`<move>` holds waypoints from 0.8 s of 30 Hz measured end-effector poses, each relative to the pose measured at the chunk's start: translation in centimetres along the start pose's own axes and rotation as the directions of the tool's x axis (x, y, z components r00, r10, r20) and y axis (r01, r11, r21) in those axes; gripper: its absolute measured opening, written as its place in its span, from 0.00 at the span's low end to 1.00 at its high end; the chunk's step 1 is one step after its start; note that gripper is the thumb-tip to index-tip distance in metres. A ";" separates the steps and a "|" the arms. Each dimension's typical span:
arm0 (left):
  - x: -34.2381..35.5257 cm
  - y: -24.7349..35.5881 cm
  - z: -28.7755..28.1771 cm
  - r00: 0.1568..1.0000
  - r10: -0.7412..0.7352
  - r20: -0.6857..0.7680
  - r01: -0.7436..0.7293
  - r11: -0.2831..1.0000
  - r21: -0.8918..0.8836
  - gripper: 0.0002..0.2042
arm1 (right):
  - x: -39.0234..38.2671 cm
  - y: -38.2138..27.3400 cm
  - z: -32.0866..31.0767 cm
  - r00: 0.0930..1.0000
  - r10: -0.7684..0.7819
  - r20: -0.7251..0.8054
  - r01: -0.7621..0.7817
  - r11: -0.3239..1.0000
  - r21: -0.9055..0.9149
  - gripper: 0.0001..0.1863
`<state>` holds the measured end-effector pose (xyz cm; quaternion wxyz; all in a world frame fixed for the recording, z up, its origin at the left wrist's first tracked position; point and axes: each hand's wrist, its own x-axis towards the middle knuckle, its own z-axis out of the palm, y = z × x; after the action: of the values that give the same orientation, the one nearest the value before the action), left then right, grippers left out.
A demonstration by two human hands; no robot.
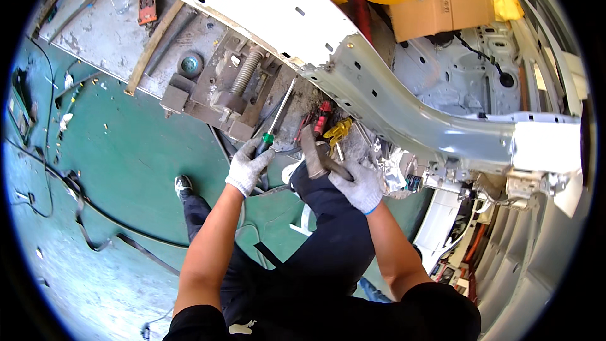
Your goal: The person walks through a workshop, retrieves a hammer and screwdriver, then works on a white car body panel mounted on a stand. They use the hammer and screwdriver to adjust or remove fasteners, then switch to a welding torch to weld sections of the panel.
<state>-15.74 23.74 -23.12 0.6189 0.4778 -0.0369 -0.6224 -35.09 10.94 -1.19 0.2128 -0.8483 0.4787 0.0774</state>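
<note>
Nearest, a screwdriver (269, 138) is being gripped by the left hand (248, 169), its gloved fingers clasping the green-and-black handle while the shaft is being pointed up and away. It is likely being felt as light and stiff; the bare shaft may be proving slippery, so the handle is offering the surest hold. Just to the right, a hammer (312, 153) is being held by the right hand (356, 187), clamped on the handle. Its weight is probably being carried mostly in the head, so a firm handle grip is being called for. The handle ends of both tools are being hidden by the gloves, and whether the hammer is being rested on the trouser leg (334, 208) cannot be told. Farther off, a red-handled tool (323, 117) and a yellow tool (338, 131) are being partly lost in clutter. Beyond, a cardboard box (442, 3) is being cut off by the view's edge.
</note>
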 end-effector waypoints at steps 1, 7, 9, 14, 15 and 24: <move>1.0 -0.6 0.0 1.000 0.022 0.020 -0.022 1.000 0.006 0.19 | 0.7 0.0 -0.3 0.995 0.032 0.099 -0.022 0.995 -0.098 0.22; 5.5 -2.9 0.3 0.979 0.171 0.115 -0.181 0.980 0.084 0.24 | 3.1 1.8 -0.2 0.960 0.120 0.253 -0.089 0.988 -0.130 0.23; 7.6 -3.9 0.7 0.966 0.217 0.139 -0.235 0.964 0.126 0.27 | 4.1 2.1 -0.5 0.951 0.142 0.276 -0.105 0.984 -0.145 0.23; 13.4 -5.3 1.2 0.878 0.456 0.144 -0.478 0.846 0.237 0.34 | 5.6 1.3 -1.1 0.950 0.151 0.273 -0.128 0.987 -0.102 0.22; 14.0 -4.1 1.4 0.857 0.492 0.155 -0.514 0.840 0.175 0.35 | 5.8 1.6 -1.2 0.940 0.168 0.297 -0.132 0.982 -0.136 0.21; 16.9 -3.9 2.3 0.823 0.567 0.022 -0.563 0.811 0.156 0.38 | 6.7 2.7 -1.5 0.920 0.195 0.340 -0.133 0.971 -0.197 0.22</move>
<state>-16.33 9.80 -33.67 0.7369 0.5000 -0.2177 -0.3994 -33.94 3.85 -2.83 0.2157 -0.7920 0.4932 0.2880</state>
